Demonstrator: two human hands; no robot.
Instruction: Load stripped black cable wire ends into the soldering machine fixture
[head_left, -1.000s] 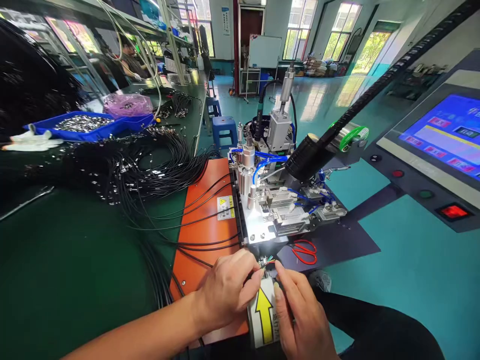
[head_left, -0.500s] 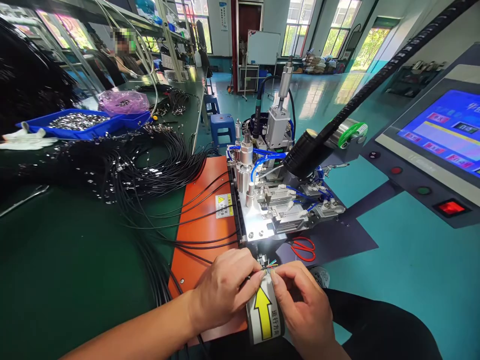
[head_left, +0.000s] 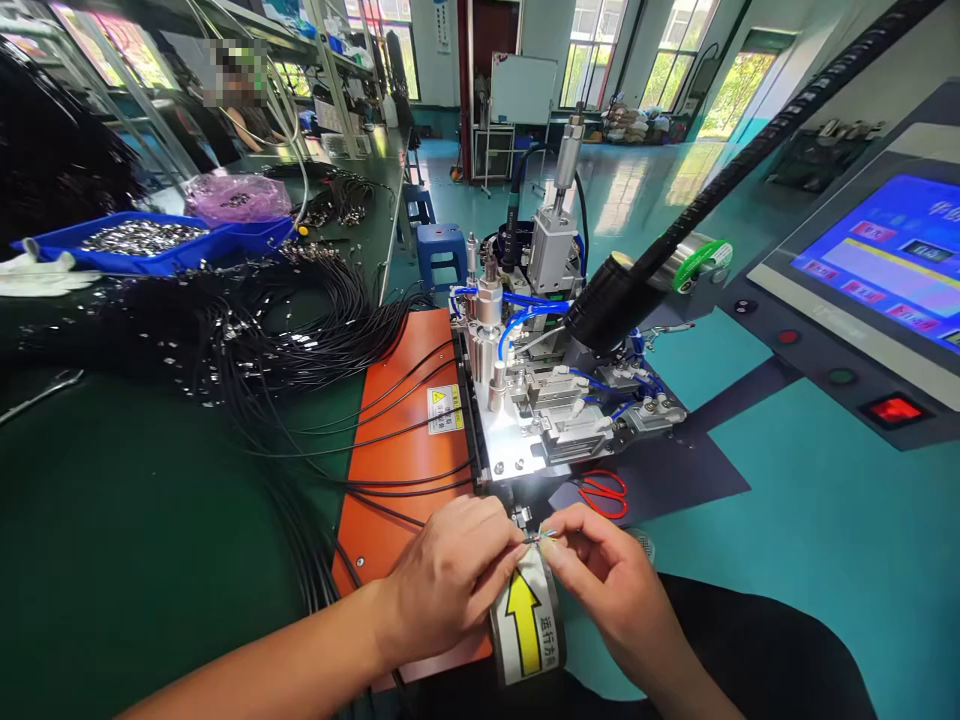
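My left hand (head_left: 469,565) pinches the end of a thin black cable just above a round part with a yellow arrow label (head_left: 527,620). Opposite it, the thumb and forefinger of my right hand (head_left: 604,565) are closed on the thin coloured wires (head_left: 548,534) at that cable's end. Both sets of fingertips almost meet in front of the metal machine (head_left: 517,440). Several black cables (head_left: 409,487) run over the orange housing (head_left: 409,430) toward the machine. My fingers hide most of the cable end.
Red-handled scissors (head_left: 604,495) lie right of my hands. Bundled black cables (head_left: 300,330) and a blue tray (head_left: 172,255) of small metal parts are on the green table. A control screen (head_left: 892,260) stands at right; a black hose (head_left: 712,200) slants overhead. A person (head_left: 251,115) sits far left.
My right fingers have risen slightly and now pinch the coloured wires, which were fanned out before. My left hand stays almost in place. The view has shifted a little.
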